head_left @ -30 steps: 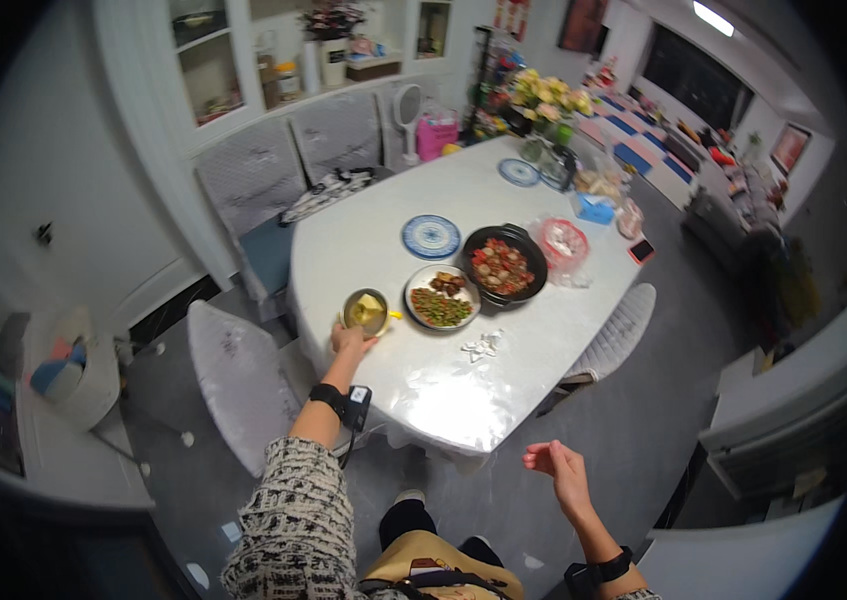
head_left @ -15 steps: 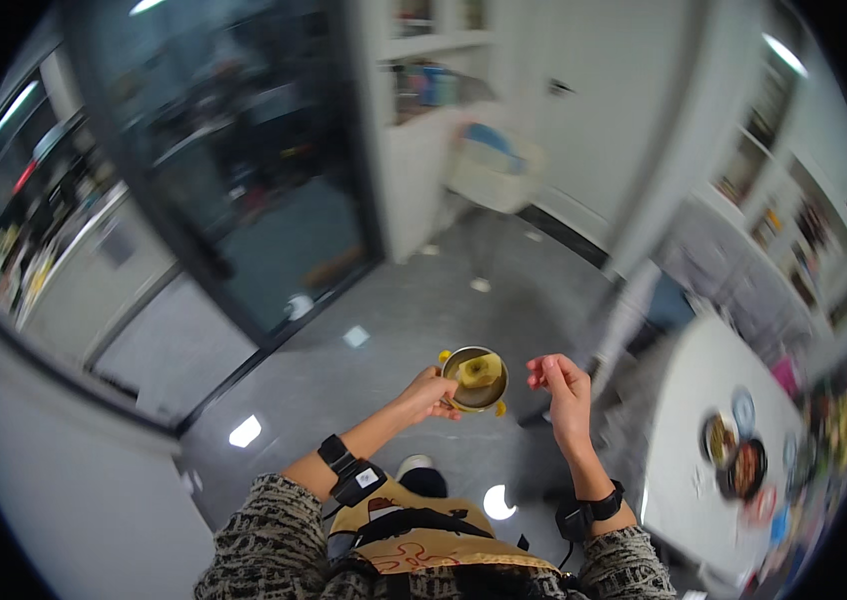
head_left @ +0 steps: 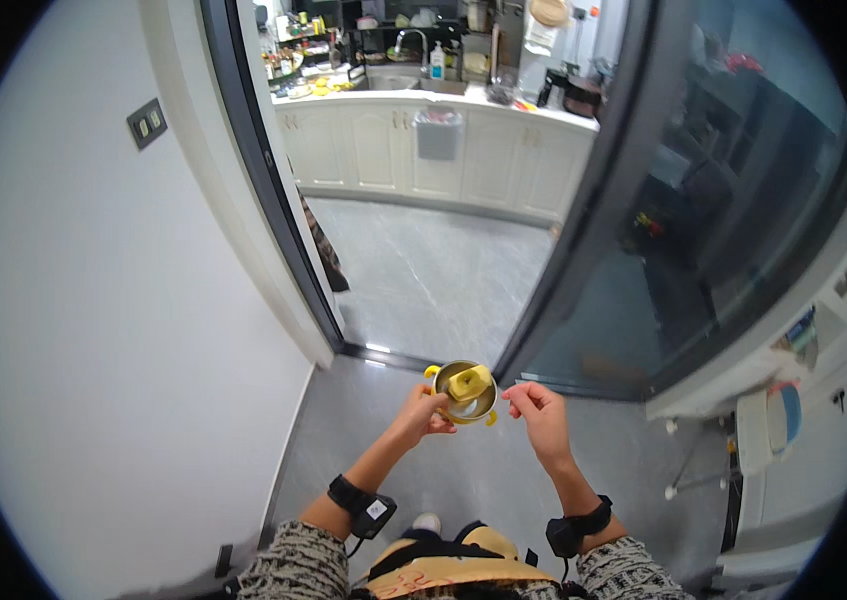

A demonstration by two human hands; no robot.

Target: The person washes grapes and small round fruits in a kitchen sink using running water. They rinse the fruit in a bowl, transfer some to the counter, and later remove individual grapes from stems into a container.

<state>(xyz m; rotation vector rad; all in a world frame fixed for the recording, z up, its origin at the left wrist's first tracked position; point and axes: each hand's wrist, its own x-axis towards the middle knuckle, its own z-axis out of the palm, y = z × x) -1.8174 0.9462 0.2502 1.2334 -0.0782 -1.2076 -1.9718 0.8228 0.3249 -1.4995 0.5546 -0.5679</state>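
Carrying seems underway: the left hand (head_left: 422,412) clamps 1 round, yellow-handled metal bowl (head_left: 488,402) holding a pale-yellow chunk (head_left: 479,378); the empty right hand (head_left: 534,400) curls loosely nearby; moving calls for steadiness.

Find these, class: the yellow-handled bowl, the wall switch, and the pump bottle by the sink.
Yellow-handled bowl (head_left: 485,404): head view, bare inner wall.
Wall switch (head_left: 147,124): head view, middle of the panel.
Pump bottle (head_left: 438,63): head view, front of its body.

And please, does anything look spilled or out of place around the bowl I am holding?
Nothing stands out. The left hand grips the bowl, the yellow piece lies inside it, and no spill shows on the floor. The cluttered counter is too far to judge.
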